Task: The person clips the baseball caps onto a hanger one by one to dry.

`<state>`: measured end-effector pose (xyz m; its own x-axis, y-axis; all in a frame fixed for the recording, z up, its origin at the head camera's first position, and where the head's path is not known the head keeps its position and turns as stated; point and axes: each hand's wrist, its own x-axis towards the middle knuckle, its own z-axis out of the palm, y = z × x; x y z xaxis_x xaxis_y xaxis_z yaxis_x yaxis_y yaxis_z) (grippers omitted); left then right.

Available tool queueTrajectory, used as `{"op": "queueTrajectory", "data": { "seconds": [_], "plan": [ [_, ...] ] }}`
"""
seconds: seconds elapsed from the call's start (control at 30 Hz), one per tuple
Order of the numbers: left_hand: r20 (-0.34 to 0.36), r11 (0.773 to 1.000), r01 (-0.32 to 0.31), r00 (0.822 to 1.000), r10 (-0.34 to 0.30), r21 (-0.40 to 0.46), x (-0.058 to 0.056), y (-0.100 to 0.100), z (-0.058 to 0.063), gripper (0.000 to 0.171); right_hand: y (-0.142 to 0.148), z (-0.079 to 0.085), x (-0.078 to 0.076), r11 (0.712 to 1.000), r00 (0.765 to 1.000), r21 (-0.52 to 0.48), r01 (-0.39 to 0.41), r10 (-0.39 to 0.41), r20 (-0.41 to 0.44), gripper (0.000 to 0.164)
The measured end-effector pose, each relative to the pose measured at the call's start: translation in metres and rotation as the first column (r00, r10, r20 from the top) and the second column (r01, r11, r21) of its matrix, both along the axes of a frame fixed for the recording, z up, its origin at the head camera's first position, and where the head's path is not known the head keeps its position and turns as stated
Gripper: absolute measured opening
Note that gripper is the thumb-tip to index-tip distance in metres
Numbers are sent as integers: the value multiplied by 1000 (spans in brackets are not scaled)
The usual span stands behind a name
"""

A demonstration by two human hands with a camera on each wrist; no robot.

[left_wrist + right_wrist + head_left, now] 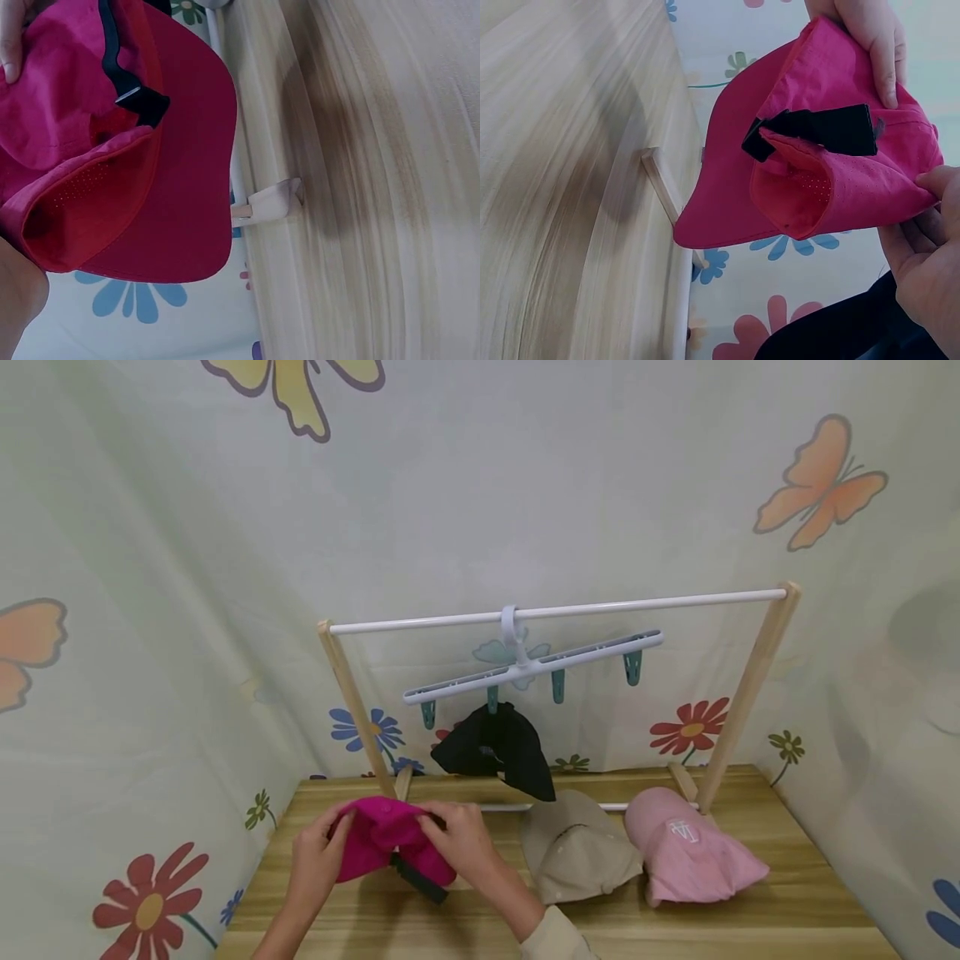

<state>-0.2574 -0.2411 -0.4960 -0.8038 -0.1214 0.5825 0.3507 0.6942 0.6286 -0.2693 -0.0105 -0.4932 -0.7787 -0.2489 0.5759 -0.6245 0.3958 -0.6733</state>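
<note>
A magenta baseball cap is held above the tabletop between both hands. My left hand pinches its left side, thumb and fingers on the cloth. On the other side, my right hand grips the fabric near the crown. A black adjusting strap with a buckle hangs across the back opening, and the brim points away from me. Behind the hands, a pale clip hanger tilts down to the left. A black cap hangs from one of its green clips; other clips hold nothing.
The hanger's hook sits on a white rail between wooden posts. To the right, a beige cap and a pink cap lie on the wooden table. Behind stands a flowered curtain.
</note>
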Motion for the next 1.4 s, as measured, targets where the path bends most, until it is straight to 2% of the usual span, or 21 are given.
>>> {"op": "queueTrajectory", "data": {
  "seconds": [0.43, 0.57, 0.77, 1.0, 1.2, 1.4],
  "plan": [
    [-58, 999, 39, 998, -38, 10, -5, 4, 8, 13, 3, 7, -4, 999, 999, -19, 33, -34, -42, 14],
    [-67, 998, 64, 996, -63, 10, -8, 5, 10, 13, 4, 9, -4, 999, 999, -37, 32, -33, -22, 15],
    [-57, 998, 68, 996, -67, 15, -9, 7, 13, 13, 6, 11, -6, 998, 999, -43, 49, -49, -3, 16],
    [-79, 997, 81, 994, -79, 16, -13, 11, 14, 12, 7, 13, -9, 997, 997, -45, 68, -69, -26, 14],
    [-109, 996, 91, 990, -88, 19, -16, 14, 17, 13, 8, 17, -10, 997, 998, -32, 65, -64, 8, 15],
    [-143, 991, 135, 981, -132, 13, -19, 17, 21, 14, 8, 19, -11, 999, 998, -41, 35, -33, 50, 19]
  ]
}}
